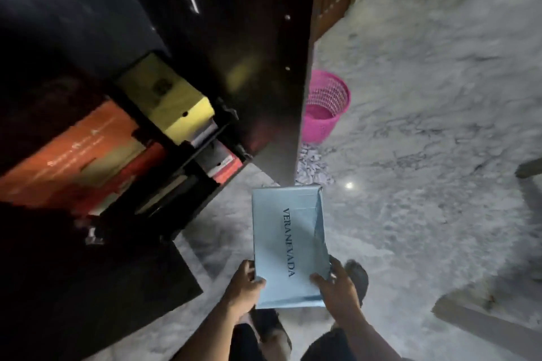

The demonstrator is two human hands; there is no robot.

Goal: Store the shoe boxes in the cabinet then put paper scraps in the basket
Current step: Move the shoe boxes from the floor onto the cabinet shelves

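Head view: a pale blue rectangular cardboard shoe box (289,246) printed with dark lettering sits low in the frame's centre, gripped at its near end by both hands, the left hand (245,284) on its left edge and the right hand (337,286) on its right edge, above the grey marbled floor (425,155). Left of it, the dark cabinet (88,272) stands open, its door (264,82) swung out, with a yellow box (176,102) and an orange box (73,149) on its shelves. Beyond the door, a pink plastic mesh basket (325,108) stands near a pile of white paper scraps (312,167).
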